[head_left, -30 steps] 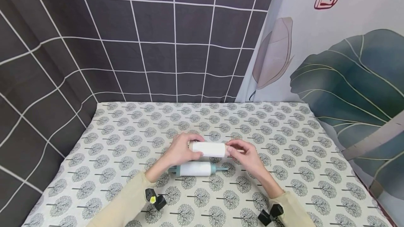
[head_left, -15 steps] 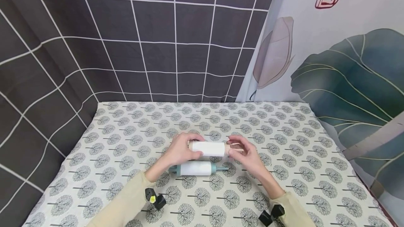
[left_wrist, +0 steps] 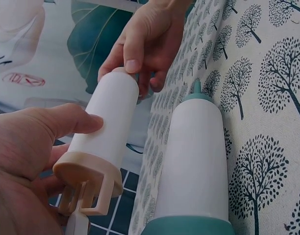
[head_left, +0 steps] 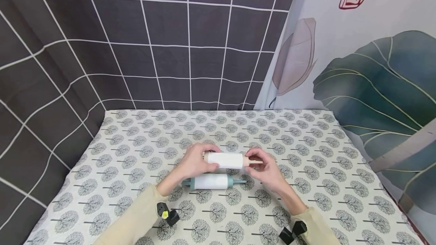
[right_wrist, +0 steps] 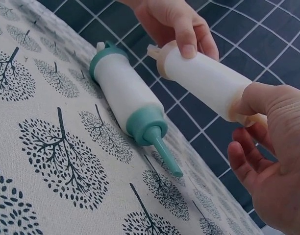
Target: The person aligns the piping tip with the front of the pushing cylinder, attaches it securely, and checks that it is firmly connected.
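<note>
A white squeeze bottle [head_left: 225,160] with a peach nozzle cap and a peach base lies sideways in both hands, above the table. My left hand [head_left: 197,160] grips it near the base, thumb on the near side. At the other end my right hand [head_left: 267,169] pinches the peach nozzle cap [head_left: 246,161], thumb against its collar, and the thin nozzle points right past the fingers. Just nearer to me, a second white squeeze bottle [right_wrist: 128,90] with a teal cap and base lies on the cloth, touched by neither hand.
A cream tablecloth [head_left: 136,199] with a tree print covers the table. Behind and to the left hangs a dark grid-patterned curtain [head_left: 170,59]. A pale curtain [head_left: 374,22] with leaf prints hangs at the right.
The right-hand fingers loosened and shifted round the cap, and more of the nozzle now shows between them. My left hand and the teal-capped bottle have stayed in place.
</note>
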The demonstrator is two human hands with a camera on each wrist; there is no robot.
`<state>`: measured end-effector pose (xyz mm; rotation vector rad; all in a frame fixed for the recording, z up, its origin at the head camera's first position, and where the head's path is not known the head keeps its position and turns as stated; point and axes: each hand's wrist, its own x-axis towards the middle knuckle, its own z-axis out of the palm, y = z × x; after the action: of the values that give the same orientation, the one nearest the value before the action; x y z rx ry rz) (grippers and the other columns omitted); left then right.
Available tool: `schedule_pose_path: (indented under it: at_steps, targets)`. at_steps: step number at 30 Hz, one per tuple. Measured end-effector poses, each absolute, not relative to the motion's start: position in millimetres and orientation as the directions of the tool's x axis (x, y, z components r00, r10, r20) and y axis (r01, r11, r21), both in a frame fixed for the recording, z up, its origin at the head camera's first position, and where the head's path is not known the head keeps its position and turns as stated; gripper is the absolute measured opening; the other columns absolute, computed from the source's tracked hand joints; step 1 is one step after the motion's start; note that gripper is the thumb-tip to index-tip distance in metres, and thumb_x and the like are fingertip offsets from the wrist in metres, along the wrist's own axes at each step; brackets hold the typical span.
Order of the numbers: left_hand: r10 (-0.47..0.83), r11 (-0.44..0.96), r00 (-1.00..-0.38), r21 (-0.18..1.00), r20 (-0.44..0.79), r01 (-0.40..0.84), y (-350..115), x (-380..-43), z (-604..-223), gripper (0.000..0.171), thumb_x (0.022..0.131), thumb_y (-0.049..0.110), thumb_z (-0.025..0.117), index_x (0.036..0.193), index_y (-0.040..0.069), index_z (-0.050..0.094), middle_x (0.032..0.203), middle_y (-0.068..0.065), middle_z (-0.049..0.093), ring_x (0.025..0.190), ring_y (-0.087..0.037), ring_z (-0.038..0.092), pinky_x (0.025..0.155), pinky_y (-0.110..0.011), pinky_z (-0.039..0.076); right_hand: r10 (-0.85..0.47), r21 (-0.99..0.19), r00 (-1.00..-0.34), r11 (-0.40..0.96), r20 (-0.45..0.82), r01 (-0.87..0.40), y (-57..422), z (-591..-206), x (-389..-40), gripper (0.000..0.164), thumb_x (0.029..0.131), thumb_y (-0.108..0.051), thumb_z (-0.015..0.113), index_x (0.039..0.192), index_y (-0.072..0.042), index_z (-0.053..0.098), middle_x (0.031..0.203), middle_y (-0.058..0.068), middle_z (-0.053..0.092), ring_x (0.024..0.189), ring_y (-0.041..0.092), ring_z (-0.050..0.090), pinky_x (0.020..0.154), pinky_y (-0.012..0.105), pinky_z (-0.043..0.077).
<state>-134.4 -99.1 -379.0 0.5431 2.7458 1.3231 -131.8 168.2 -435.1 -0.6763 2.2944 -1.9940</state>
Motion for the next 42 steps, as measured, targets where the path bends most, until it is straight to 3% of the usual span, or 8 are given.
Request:
schedule_pose_path:
  at_steps: [18,27,31,36,42]
  targets:
    - [0.33,0.578,-0.937,0.76,0.116,0.298,-97.8,-134.6,-376.6,0.039,0.07,0.012,0.087,0.106,0.019,0.074,0.099,0.003,0.071,0.086,-0.017,0.057,0.075,-0.037,0.046,-0.272,-0.935,-0.927,0.168,0.259,-0.311,169.1,-436.6,-133.5,0.03,0.086,0.0,0.073,0.113,0.005,0.063,0.111,0.018,0.065,0.099,0.019,0.063,0.087,0.03,0.054]
    - [0.335,0.572,-0.933,0.759,0.128,0.31,-98.4,-134.0,-377.6,0.039,0.07,0.011,0.087,0.106,0.019,0.074,0.1,0.003,0.071,0.087,-0.017,0.057,0.076,-0.038,0.046,-0.264,-0.956,-0.941,0.143,0.212,-0.255,168.7,-434.9,-132.3,0.026,0.089,0.0,0.069,0.112,0.01,0.063,0.105,0.019,0.067,0.087,0.018,0.067,0.08,0.031,0.057]
    - [0.334,0.57,-0.933,0.759,0.134,0.314,-98.6,-134.2,-378.3,0.039,0.07,0.011,0.087,0.107,0.018,0.074,0.1,0.002,0.071,0.088,-0.017,0.057,0.077,-0.038,0.046,-0.274,-0.956,-0.939,0.148,0.207,-0.254,169.2,-434.0,-132.6,0.034,0.088,-0.001,0.071,0.119,0.009,0.061,0.109,0.022,0.066,0.092,0.019,0.067,0.082,0.031,0.056]
    - [0.334,0.566,-0.933,0.763,0.134,0.313,-99.0,-135.1,-379.4,0.039,0.07,0.011,0.087,0.107,0.017,0.074,0.101,0.002,0.071,0.087,-0.017,0.057,0.075,-0.037,0.047,-0.334,-0.937,-0.896,0.085,0.293,-0.338,170.8,-435.0,-133.7,0.049,0.082,0.007,0.073,0.126,0.011,0.053,0.121,0.027,0.059,0.105,0.025,0.061,0.089,0.033,0.054]
    - [0.332,0.569,-0.934,0.761,0.133,0.311,-99.3,-136.2,-380.8,0.039,0.07,0.011,0.087,0.105,0.019,0.075,0.099,0.002,0.07,0.086,-0.017,0.057,0.074,-0.037,0.047,-0.351,-0.919,-0.87,0.061,0.345,-0.389,171.0,-436.9,-133.6,0.041,0.08,0.012,0.071,0.118,0.008,0.058,0.116,0.024,0.061,0.101,0.021,0.063,0.088,0.033,0.055]
